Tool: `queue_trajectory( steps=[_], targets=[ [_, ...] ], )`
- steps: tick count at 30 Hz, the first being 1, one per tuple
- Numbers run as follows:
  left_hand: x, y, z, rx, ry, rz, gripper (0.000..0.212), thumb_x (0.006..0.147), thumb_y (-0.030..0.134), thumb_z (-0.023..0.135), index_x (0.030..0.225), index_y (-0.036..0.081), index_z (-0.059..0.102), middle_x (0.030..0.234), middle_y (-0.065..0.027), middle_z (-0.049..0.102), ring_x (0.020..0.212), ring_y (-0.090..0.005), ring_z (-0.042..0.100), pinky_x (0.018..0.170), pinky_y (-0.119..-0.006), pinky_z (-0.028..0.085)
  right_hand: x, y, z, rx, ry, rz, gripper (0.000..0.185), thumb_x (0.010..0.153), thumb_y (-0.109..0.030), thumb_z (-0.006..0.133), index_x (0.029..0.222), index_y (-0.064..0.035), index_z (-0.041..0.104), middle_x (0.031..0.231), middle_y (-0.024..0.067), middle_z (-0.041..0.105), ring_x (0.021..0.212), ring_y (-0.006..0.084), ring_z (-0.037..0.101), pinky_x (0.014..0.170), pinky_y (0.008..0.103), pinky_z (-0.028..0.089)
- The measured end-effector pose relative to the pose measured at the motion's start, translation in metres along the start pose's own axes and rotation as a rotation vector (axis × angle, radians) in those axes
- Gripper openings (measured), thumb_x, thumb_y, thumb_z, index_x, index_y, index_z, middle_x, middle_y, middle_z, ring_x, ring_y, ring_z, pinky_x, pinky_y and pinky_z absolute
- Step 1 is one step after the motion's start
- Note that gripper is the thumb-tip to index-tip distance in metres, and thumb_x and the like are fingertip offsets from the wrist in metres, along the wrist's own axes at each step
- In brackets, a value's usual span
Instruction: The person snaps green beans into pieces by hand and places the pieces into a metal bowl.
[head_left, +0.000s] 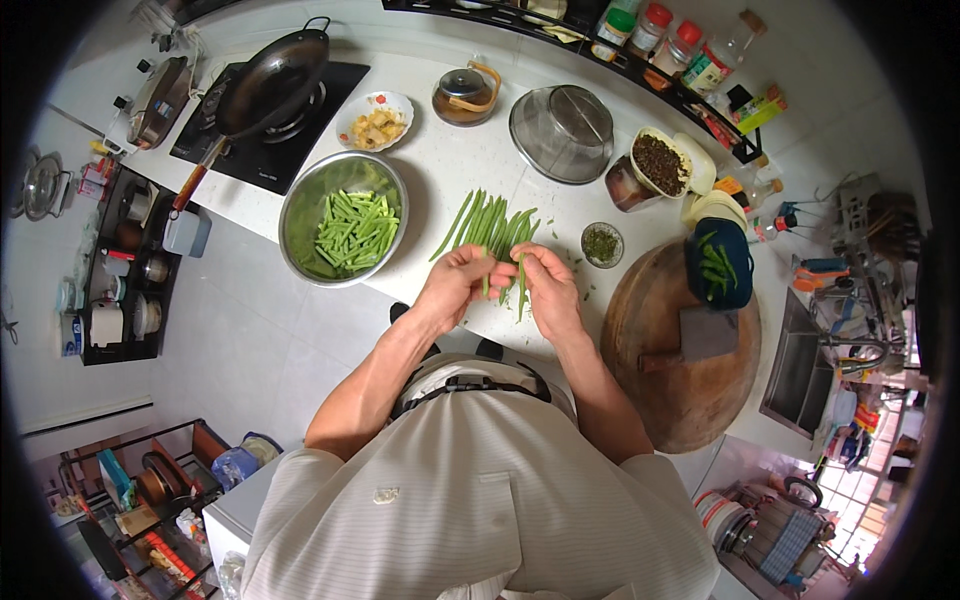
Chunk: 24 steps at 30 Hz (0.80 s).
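Near the front edge of the white counter, my left hand (463, 283) pinches a short piece of green bean (486, 279). Close to its right, my right hand (549, 283) holds a longer green bean (521, 289) that points down towards the counter edge. Whole green beans (487, 217) lie side by side just beyond both hands, their near ends partly hidden by the fingers. To the left stands a steel bowl (291, 217) with many short bean pieces (356, 232) in it. Right of the hands is a small glass dish (602, 244) of green trimmings.
A wok (274, 82) sits on the cooktop at the back left, handle towards me. A plate of food (376, 121), a glass teapot (465, 94) and an upturned strainer (562, 133) stand behind. On the right, a cleaver (708, 334) and a dark container of green peppers (718, 262) rest on the round chopping board (675, 405).
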<state>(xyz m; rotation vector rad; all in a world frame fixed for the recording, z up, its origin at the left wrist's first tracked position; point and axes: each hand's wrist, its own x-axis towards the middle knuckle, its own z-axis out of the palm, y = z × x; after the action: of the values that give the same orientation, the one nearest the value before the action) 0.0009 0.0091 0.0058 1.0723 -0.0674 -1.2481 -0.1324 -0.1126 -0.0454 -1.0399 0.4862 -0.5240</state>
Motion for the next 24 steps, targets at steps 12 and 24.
queue_trajectory(
  steps=[12,24],
  targets=[
    [-0.004,-0.015,-0.013,0.217,-0.039,0.023,0.010,0.090,0.007,0.077,0.097,0.001,0.074,0.082,-0.0013,0.069,0.062,-0.0064,0.052,0.055,-0.020,0.041,-0.001,-0.023,0.015,-0.358,0.033,-0.146,0.017,0.094,-0.001,0.066,0.111,0.0001,0.069,0.096,0.0038,0.067,0.086,0.0132,0.063,0.079,0.0277,0.051],
    [0.006,-0.012,-0.016,-0.117,-0.023,-0.001,0.009,0.097,0.005,0.067,0.102,0.000,0.073,0.087,-0.0058,0.072,0.068,-0.0097,0.063,0.059,-0.021,0.052,-0.017,-0.027,0.011,-0.874,-0.018,-0.099,0.016,0.099,-0.014,0.059,0.097,0.0020,0.060,0.082,0.0151,0.065,0.072,0.0304,0.064,0.069,0.0393,0.052]
  ],
)
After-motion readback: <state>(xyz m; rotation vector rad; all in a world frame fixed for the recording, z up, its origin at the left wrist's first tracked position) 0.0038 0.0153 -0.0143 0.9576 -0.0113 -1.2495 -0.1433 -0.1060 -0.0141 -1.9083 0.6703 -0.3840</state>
